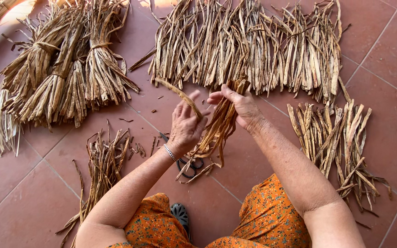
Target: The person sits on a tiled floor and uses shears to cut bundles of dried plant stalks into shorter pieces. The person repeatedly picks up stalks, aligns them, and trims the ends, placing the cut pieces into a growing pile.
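A small bunch of dried leaf strips hangs between both hands above the red tiled floor. The right hand has its fingers closed around the upper part of the bunch, near its top end. The left hand sits just beside it, thumb and fingers pinched on a single curved strip that arcs up and to the left. Below the hands, black-handled scissors lie on the floor, partly hidden by the bunch's lower ends. Ahead of the hands, a wide row of loose strips is spread out. A smaller loose pile lies to the right, thin scraps to the left, and tied bundles lie at the far left.
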